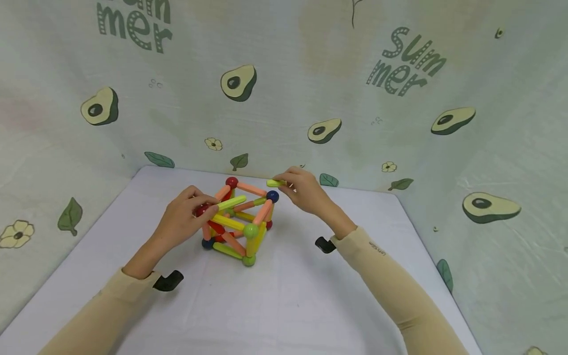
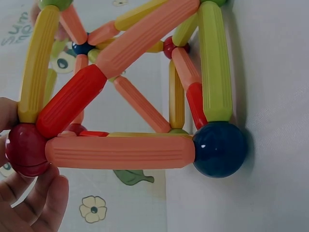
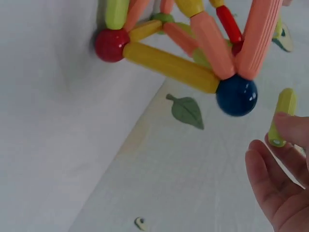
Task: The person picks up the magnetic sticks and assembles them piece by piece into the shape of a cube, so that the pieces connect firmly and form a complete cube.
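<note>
A cube-like frame of magnetic rods and balls (image 1: 228, 223) stands on the table, with coral, yellow, red and lime rods between red, blue and green balls. My left hand (image 1: 184, 217) grips the dark red ball (image 2: 28, 149) at its near upper left corner, fingers around it. A lime rod (image 1: 231, 202) slants over the frame's top from those fingertips. Beyond the blue ball (image 1: 272, 196) at the upper right corner, my right hand (image 1: 303, 190) pinches a short lime rod (image 3: 286, 108) between thumb and fingers. That rod is apart from the ball in the right wrist view.
A white cloth covers the table (image 1: 293, 296). Behind it hangs a curtain (image 1: 284, 98) printed with avocados, leaves and lettering, which also runs along both sides. Dark wrist mounts (image 1: 168, 281) stick out from both sleeves.
</note>
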The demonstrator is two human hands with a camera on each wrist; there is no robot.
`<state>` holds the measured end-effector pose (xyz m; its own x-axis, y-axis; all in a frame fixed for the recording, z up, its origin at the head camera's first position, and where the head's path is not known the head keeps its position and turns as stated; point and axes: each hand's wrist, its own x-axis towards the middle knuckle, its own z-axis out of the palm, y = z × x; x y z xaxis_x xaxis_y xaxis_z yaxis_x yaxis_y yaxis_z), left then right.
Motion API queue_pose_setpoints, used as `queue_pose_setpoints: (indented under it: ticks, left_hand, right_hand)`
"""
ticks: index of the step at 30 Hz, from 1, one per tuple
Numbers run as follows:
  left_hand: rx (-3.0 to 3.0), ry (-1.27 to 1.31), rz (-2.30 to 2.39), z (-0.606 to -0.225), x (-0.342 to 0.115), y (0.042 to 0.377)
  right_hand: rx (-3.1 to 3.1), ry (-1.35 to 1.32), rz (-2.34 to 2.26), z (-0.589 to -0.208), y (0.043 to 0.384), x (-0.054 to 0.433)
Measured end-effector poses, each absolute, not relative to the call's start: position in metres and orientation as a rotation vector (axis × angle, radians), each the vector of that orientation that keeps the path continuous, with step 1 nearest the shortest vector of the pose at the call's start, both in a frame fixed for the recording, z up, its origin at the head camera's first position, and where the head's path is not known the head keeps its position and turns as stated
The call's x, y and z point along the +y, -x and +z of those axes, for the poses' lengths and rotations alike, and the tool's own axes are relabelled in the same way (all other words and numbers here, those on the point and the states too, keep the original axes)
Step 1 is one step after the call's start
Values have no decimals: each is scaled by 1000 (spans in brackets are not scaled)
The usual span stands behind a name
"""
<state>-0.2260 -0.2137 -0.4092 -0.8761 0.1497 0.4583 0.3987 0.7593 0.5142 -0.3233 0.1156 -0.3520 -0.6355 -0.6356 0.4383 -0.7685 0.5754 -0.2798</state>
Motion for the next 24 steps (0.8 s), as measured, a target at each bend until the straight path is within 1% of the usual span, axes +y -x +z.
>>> queue_pose_setpoints:
  ticks: [3, 7, 15, 24]
  left_hand:
    - [-2560, 426, -877, -410, -215, 226]
    - [-2557, 435, -877, -412, -215, 226]
    - [-2539, 445, -866, -410, -215, 226]
    - [-2549, 453, -866, -406, -215, 223]
  right_hand:
    - [-2499, -1276, 599, -344, 314, 103]
    - [-2499, -1366, 515, -343, 308, 90]
    - [-2553, -1379, 421, -341, 307, 75]
    - [-2583, -1377, 407, -344, 308, 71]
